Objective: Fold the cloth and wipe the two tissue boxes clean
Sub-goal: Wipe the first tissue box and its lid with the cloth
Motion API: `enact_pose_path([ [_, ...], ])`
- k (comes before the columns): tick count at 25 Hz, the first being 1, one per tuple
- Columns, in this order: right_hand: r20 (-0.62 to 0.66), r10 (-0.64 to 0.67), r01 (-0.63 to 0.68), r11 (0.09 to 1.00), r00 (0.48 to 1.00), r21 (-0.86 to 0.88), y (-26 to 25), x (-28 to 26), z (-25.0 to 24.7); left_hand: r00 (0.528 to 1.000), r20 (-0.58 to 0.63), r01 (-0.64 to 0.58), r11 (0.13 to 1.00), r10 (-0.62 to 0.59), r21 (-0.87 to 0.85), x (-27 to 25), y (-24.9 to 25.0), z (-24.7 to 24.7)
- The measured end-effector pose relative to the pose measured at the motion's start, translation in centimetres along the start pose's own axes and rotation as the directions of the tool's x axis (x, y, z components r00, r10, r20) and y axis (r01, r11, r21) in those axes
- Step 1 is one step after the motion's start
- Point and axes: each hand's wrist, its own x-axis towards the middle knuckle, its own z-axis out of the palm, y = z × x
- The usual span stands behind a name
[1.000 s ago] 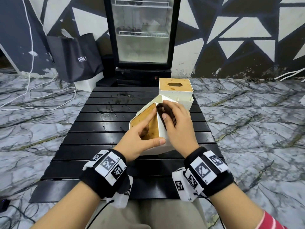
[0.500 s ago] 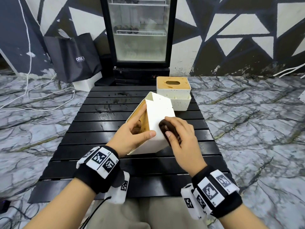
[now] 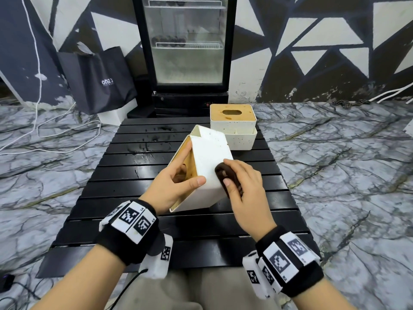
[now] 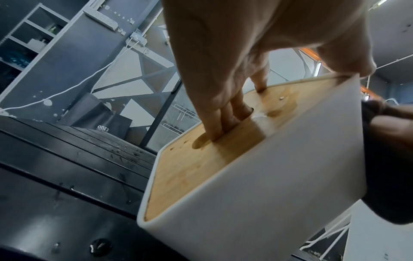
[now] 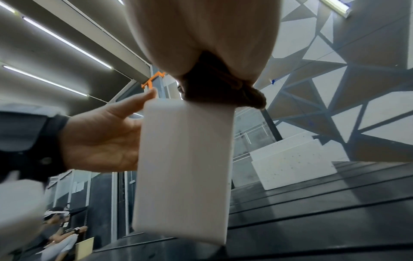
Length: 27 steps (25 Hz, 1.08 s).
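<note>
A white tissue box (image 3: 210, 157) with a wooden lid is tipped on its side on the black slatted table (image 3: 134, 175), lid facing left. My left hand (image 3: 178, 182) grips it, with fingers (image 4: 225, 120) hooked into the lid's slot and the thumb on the white upper side. My right hand (image 3: 243, 182) holds a folded dark brown cloth (image 3: 225, 175) against that white side, near its near right edge. In the right wrist view the cloth (image 5: 214, 88) sits at the box's (image 5: 185, 167) upper end. A second, speckled tissue box (image 3: 232, 121) stands upright at the table's far right.
A glass-door fridge (image 3: 185, 52) stands just behind the table, with a black shopping bag (image 3: 100, 79) to its left. White cables (image 3: 67, 130) trail over the marble floor on the left. A person (image 5: 60, 234) sits low in the right wrist view.
My right hand has drawn the cloth along the box's white side from its far end towards me. My left hand has turned the box so that this side faces up more.
</note>
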Motion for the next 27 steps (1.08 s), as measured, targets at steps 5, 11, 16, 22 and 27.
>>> enact_pose_path([
  [5, 0.039, 0.051, -0.049, 0.997, 0.998, -0.055, -1.2, 1.5, 0.5, 0.999, 0.022, -0.028, 1.000, 0.028, -0.006, 0.0, 0.2, 0.4],
  [11, 0.011, -0.099, 0.099, 0.995, 0.995, -0.026, -1.4, -0.1, 0.8, 1.000, -0.007, -0.028, 0.999, 0.029, 0.043, -0.1, 0.1, 0.6],
  [16, 0.044, -0.130, 0.130, 0.991, 0.990, 0.007, -0.6, -0.7, 0.0, 1.000, 0.012, -0.003, 0.999, 0.002, 0.038, 0.0, 0.3, 0.9],
  [22, 0.002, -0.038, 0.038, 0.999, 0.999, -0.018, 1.3, 1.8, -0.8, 0.999, 0.036, 0.001, 1.000, 0.000, -0.014, -0.2, 0.4, 0.8],
  [27, -0.019, 0.020, -0.021, 0.998, 1.000, -0.061, 0.7, 4.0, -0.4, 0.999, 0.039, 0.004, 1.000, -0.005, 0.030, -0.2, 0.2, 1.0],
])
